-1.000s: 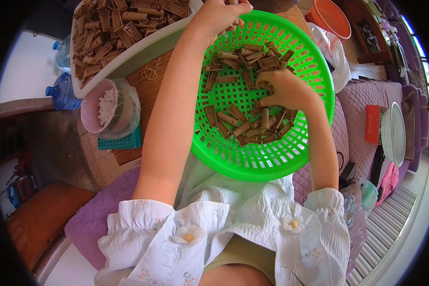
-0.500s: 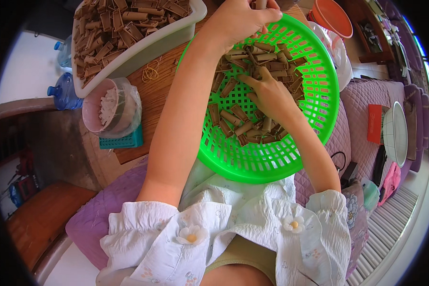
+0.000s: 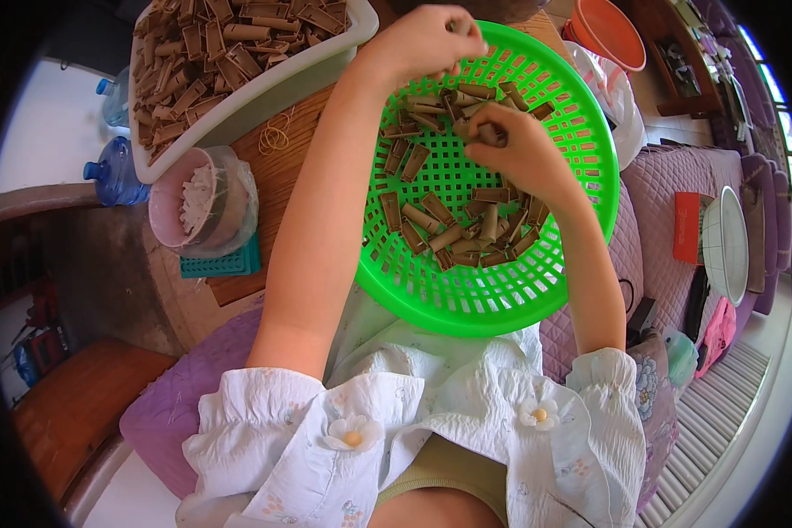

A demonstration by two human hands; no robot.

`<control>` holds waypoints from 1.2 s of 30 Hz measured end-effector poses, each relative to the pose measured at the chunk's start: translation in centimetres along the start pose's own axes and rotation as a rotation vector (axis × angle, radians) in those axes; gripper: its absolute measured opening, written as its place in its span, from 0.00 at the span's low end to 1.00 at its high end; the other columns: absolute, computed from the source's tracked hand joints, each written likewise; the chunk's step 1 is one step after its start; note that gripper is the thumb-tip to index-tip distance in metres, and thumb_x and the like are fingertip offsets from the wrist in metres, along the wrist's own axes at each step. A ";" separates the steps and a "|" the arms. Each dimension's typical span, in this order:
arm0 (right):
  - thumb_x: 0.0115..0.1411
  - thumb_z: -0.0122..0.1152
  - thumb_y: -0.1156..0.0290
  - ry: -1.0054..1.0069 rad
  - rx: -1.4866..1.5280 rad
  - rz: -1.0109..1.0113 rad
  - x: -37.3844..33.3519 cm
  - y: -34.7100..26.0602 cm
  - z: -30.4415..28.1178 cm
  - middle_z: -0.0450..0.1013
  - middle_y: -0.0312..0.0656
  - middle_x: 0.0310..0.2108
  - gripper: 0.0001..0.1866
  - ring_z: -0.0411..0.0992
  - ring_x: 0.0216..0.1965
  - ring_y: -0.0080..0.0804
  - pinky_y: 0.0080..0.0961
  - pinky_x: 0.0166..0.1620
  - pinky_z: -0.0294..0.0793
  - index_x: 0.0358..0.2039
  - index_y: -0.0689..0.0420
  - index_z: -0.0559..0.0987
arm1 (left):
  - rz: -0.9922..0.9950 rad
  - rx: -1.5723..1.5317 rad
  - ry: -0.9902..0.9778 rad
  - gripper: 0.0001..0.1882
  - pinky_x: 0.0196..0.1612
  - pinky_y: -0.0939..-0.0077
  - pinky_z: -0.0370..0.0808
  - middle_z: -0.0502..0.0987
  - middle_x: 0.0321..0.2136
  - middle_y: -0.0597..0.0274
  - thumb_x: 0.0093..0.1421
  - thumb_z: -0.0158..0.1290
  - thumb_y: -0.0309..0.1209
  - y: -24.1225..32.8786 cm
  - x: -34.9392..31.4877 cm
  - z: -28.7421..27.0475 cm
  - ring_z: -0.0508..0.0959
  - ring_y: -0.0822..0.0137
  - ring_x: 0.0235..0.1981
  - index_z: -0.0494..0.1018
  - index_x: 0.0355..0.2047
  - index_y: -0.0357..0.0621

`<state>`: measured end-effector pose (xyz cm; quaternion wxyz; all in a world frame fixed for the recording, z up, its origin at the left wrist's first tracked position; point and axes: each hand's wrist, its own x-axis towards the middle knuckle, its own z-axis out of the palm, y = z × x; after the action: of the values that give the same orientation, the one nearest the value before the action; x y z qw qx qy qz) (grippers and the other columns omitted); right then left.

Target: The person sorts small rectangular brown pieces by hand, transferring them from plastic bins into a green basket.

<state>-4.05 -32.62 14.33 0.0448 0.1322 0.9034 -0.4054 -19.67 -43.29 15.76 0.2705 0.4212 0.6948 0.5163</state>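
A round green plastic basket [image 3: 493,324] with a slotted wall rests in front of me. Several small brown trough-shaped plastic pieces [image 3: 436,209] lie loose in it, some heaped toward its near side and some toward its far side. Over the far part of the basket, my right hand [image 3: 528,154] is closed, with a brown piece [image 3: 495,134] pinched at its fingertips. My left hand [image 3: 427,44] hovers at the far left rim, fingers curled inward; whatever may be in them is hidden.
At the far left, a white tub [image 3: 264,97] is heaped with more brown pieces. Near it, a pink bucket [image 3: 169,189] wrapped in clear plastic holds white bits and stands on a teal crate [image 3: 224,262]. Rubber bands [image 3: 275,136] lie on the wooden table [image 3: 304,114]. An orange basin [image 3: 609,33] is far right.
My right hand has lifted from among the pieces, its fingers now closed on a brown piece. The left hand has shifted slightly left and down, its fingers curling in.
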 end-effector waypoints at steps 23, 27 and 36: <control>0.52 0.52 0.80 -0.156 1.294 0.017 0.3 1.1 -4.2 0.67 0.41 0.38 0.17 0.66 0.29 0.23 0.11 0.21 0.63 0.44 0.56 0.68 | -0.500 0.830 -0.871 0.25 0.30 0.70 0.71 0.73 0.25 0.66 0.48 0.58 0.37 -3.1 1.2 1.9 0.72 0.68 0.26 0.70 0.48 0.56; 0.51 0.52 0.81 -0.198 1.255 -0.011 0.1 1.3 -4.5 0.66 0.41 0.39 0.20 0.64 0.28 0.22 0.11 0.21 0.61 0.47 0.56 0.67 | -0.210 0.294 -0.690 0.32 0.22 0.79 0.66 0.63 0.19 0.69 0.50 0.55 0.32 -1.9 1.1 1.4 0.65 0.76 0.19 0.61 0.56 0.55; 0.47 0.53 0.80 -0.278 0.301 -0.077 0.9 1.5 -3.1 0.62 0.27 0.21 0.23 0.56 0.20 0.15 0.14 0.23 0.59 0.47 0.59 0.72 | -0.286 0.291 -0.566 0.19 0.26 0.76 0.69 0.70 0.24 0.66 0.49 0.54 0.34 -2.9 1.1 -0.1 0.70 0.73 0.25 0.70 0.44 0.47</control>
<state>-4.40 -29.21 15.18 0.1334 0.0454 0.8222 -0.5515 -21.18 -42.69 13.15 0.4592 0.4801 0.7106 0.2315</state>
